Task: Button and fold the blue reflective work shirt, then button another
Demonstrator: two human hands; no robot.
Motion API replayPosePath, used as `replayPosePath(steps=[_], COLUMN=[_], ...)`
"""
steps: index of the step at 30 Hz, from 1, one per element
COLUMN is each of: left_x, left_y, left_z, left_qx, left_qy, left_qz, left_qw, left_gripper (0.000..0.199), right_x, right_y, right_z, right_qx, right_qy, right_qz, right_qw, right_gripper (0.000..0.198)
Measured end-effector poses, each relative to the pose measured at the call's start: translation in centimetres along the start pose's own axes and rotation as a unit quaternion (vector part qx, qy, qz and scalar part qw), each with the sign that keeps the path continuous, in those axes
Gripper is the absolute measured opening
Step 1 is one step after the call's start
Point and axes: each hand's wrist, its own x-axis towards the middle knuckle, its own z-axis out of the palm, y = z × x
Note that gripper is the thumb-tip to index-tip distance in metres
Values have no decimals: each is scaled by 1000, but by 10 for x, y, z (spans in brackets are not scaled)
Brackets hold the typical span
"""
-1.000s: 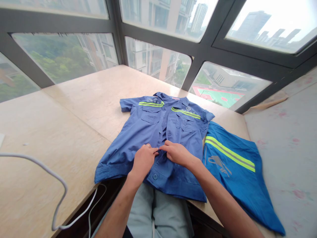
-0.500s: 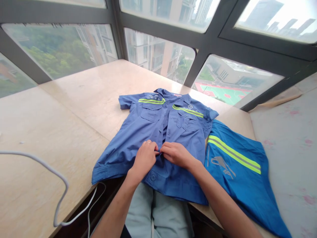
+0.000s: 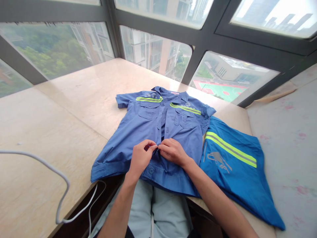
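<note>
A blue short-sleeved work shirt (image 3: pixel 146 132) with yellow-green reflective stripes and chest pockets lies front up, its collar towards the window. My left hand (image 3: pixel 142 155) pinches the edge of the shirt's front opening, thumb against forefinger. Right beside it, my right hand (image 3: pixel 172 152) grips the opposite front edge with bent fingers. The fingertips of both hands meet at the lower part of the opening; any button between them is hidden. Below my hands, the waistband button (image 3: pixel 151 171) is fastened. Higher up, the two fronts lie apart.
A brighter blue folded garment (image 3: pixel 232 172) with a reflective stripe lies at the right, against the shirt. A white cable (image 3: pixel 61 178) loops over the left front edge of the pale stone-like sill (image 3: pixel 61 122). Windows stand behind; a flowered wall (image 3: pixel 292 148) bounds the right.
The view has shifted slightly. My left hand has turned, and its thumb and forefinger now show in a pinch. Both hands remain at the shirt's front opening.
</note>
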Motion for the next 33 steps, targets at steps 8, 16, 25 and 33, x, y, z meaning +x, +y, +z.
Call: replayPosePath(steps=[8, 16, 25, 33], left_x=[-3, -7, -13, -21], left_y=[7, 15, 12, 7], left_z=[4, 6, -2, -2], left_qx=[-139, -159, -133, -43], left_qy=[29, 31, 5, -15], left_qz=[-47, -47, -31, 22], left_qw=[989, 986, 991, 999], left_gripper=[17, 20, 21, 41], right_x=[-5, -8, -9, -11], right_y=[-3, -2, -2, 1], right_z=[-4, -5, -2, 4], right_qx=[24, 47, 66, 72], right_qy=[72, 119, 112, 101], right_qz=[22, 13, 17, 36], right_qw=[997, 992, 991, 992], right_gripper=[24, 37, 40, 33])
